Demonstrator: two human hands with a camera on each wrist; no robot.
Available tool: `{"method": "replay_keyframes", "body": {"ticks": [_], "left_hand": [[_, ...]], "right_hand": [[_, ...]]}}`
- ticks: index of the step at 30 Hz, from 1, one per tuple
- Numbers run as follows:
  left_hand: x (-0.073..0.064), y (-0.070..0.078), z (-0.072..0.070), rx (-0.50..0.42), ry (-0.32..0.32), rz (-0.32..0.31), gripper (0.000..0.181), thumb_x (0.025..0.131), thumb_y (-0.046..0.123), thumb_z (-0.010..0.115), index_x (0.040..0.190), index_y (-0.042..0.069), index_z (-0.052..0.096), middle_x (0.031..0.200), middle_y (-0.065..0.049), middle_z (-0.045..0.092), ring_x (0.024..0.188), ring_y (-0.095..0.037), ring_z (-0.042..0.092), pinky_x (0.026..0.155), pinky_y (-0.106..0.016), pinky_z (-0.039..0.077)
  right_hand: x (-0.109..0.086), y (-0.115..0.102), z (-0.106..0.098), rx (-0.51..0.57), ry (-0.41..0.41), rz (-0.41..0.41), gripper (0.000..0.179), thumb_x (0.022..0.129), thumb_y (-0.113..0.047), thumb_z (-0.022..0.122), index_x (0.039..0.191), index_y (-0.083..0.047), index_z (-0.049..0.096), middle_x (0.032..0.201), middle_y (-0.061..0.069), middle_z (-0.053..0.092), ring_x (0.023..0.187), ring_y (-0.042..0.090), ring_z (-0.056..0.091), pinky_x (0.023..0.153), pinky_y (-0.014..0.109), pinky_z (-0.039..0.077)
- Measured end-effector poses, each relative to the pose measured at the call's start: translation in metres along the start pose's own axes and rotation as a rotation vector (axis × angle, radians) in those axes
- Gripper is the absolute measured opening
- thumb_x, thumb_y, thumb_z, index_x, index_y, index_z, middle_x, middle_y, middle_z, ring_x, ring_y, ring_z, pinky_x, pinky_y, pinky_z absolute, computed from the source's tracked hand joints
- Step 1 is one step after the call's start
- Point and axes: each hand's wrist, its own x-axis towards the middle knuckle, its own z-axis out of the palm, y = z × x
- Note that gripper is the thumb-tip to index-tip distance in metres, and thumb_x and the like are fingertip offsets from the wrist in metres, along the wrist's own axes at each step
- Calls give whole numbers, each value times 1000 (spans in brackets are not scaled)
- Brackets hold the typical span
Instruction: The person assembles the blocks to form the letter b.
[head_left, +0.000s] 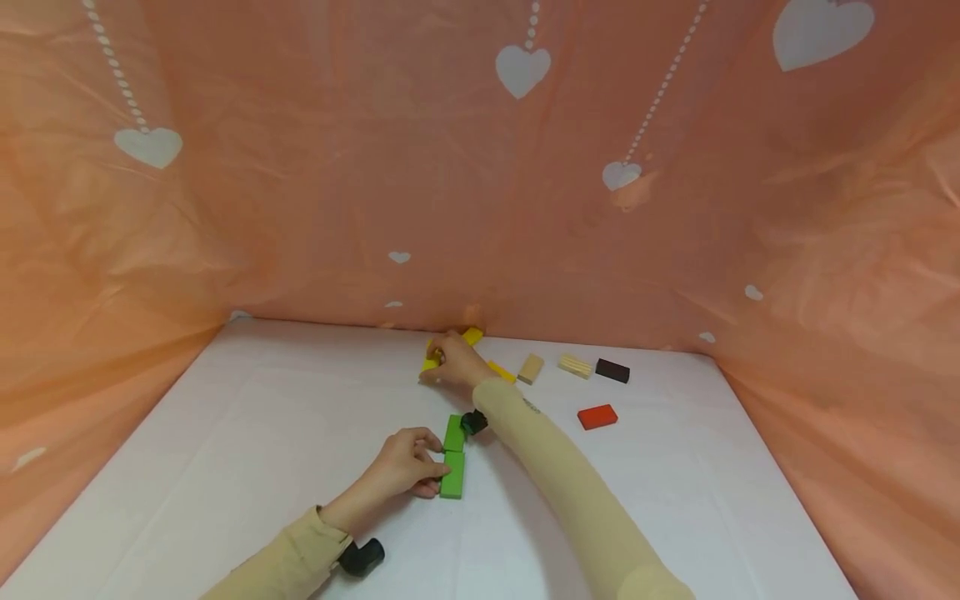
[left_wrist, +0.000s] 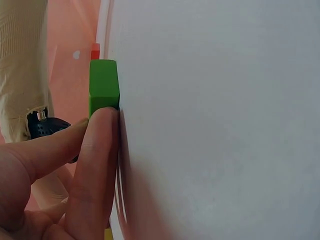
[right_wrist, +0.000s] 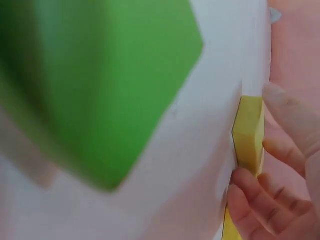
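Observation:
Two green blocks (head_left: 452,475) lie end to end in a line on the white tabletop. My left hand (head_left: 408,462) is beside them, its thumb resting on the nearer one and other fingers along its left side. In the left wrist view a fingertip touches a green block (left_wrist: 104,80). Farther back, my right hand (head_left: 457,362) has thumb and fingers about the ends of a yellow block (head_left: 430,364). The right wrist view shows that yellow block (right_wrist: 248,132) between them. A large green block (right_wrist: 125,75) fills that view's near corner.
More yellow blocks (head_left: 472,335) lie around the right hand. To its right are a plain wooden block (head_left: 531,368), a ridged pale block (head_left: 575,366), a dark brown block (head_left: 612,371) and a red block (head_left: 597,417). An orange curtain (head_left: 420,183) surrounds the table.

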Motion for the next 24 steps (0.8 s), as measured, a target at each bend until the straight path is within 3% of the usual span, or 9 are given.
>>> {"method": "replay_keyframes", "body": {"ticks": [6, 12, 20, 24], "left_hand": [[-1, 0, 0, -2, -12, -2, 28, 82, -2, 72, 103, -8, 54, 65, -11, 65, 51, -15, 62, 50, -32, 58], [0, 0, 0, 2, 0, 3, 28, 81, -3, 72, 102, -8, 54, 65, -11, 64, 50, -15, 62, 49, -31, 57], [-1, -1, 0, 10, -2, 14, 29, 81, -2, 73, 103, -8, 55, 66, -11, 64, 50, -14, 62, 50, -32, 58], [0, -2, -1, 2, -2, 8, 29, 82, -2, 73, 104, -8, 55, 66, -11, 63, 50, -14, 62, 50, -32, 58]], "right_hand": [[2, -1, 4, -35, 16, 39, 31, 79, -28, 80, 98, -10, 63, 110, 5, 51, 89, 17, 52, 83, 26, 48], [3, -1, 2, -20, 11, 94, 33, 79, -21, 80, 105, -10, 63, 109, 5, 50, 90, 18, 51, 81, 27, 48], [-1, -1, -7, 147, -79, 108, 52, 78, 3, 71, 126, -8, 55, 116, 6, 57, 105, 20, 54, 89, 31, 49], [-4, 2, -9, 202, -141, 114, 55, 80, 8, 64, 129, -12, 53, 115, 3, 57, 109, 19, 53, 92, 31, 48]]}}
